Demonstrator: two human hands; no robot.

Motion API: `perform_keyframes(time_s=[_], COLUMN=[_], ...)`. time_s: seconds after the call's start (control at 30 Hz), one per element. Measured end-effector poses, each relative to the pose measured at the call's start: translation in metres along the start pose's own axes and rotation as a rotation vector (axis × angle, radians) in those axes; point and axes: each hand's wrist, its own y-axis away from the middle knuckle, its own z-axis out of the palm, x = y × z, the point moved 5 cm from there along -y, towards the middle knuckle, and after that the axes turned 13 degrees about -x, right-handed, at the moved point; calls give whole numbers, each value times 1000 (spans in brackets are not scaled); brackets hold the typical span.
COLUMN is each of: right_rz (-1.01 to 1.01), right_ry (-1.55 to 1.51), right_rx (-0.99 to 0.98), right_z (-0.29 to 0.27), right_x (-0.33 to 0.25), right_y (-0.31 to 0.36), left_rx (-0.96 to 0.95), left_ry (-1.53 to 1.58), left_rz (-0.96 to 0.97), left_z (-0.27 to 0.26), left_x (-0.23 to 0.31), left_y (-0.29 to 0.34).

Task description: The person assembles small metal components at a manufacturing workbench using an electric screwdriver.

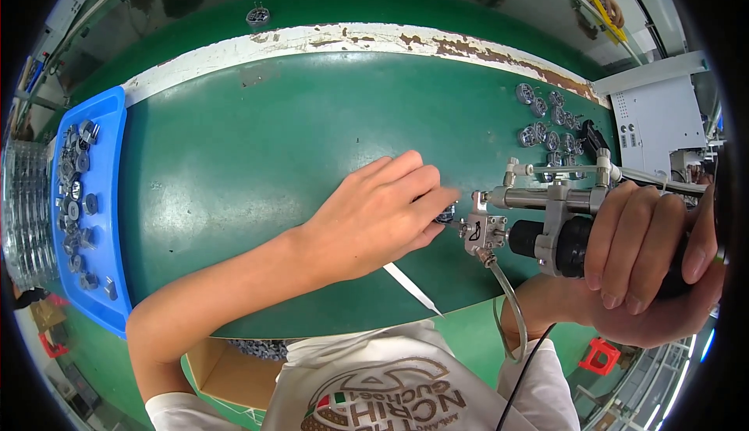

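My left hand is closed around a small dark round part, mostly hidden by the fingers. Close against that part is the metal nozzle block of a screw-feeding power screwdriver. The tool lies sideways, with a metal air cylinder along its top and a clear hose below. My right hand is wrapped around its black handle. Just below my left hand, a slim white pointed tool lies near the table's front edge.
A blue tray of small grey round parts sits left, beside stacked clear plastic trays. Several round metal parts lie back right, near a white machine box. Behind a chipped white ledge, one part rests on a green strip.
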Motion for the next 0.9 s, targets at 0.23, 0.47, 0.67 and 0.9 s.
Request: perform_keyframes(time_s=[0.23,0.47,0.67,0.9], right_rz=[27,50,63,84], right_ry=[6,5,8,10], right_rx=[3,4,-5,-13], right_z=[6,10,5,9], right_x=[13,17,11,14], right_y=[-7,-8,-2,-2], left_rx=[-21,-24,-15,-15], left_ry=[24,29,18,28], left_rz=[12,15,24,23], left_z=[2,2,2,3], left_x=[-2,-3,-2,-3], left_y=[0,0,0,0])
